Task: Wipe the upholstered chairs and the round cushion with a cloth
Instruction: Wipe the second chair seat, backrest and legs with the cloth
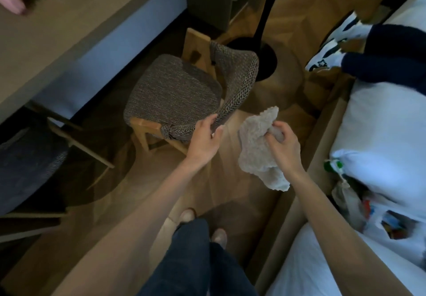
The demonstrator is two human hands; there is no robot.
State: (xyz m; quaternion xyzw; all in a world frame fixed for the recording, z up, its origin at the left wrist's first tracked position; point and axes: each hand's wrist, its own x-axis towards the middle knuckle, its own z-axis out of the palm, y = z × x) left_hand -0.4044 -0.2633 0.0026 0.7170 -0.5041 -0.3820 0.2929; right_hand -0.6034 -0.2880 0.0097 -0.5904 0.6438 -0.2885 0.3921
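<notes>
Woven brown fabric covers the chair, which stands on the wood floor beside the tabletop. The left hand grips the curved edge of its backrest, fingers curled over it. The right hand clutches the crumpled beige cloth, held in the air just right of the chair, near the bed.

A left hand grips a woven chair's backrest while the right hand clutches a crumpled cloth.
</notes>
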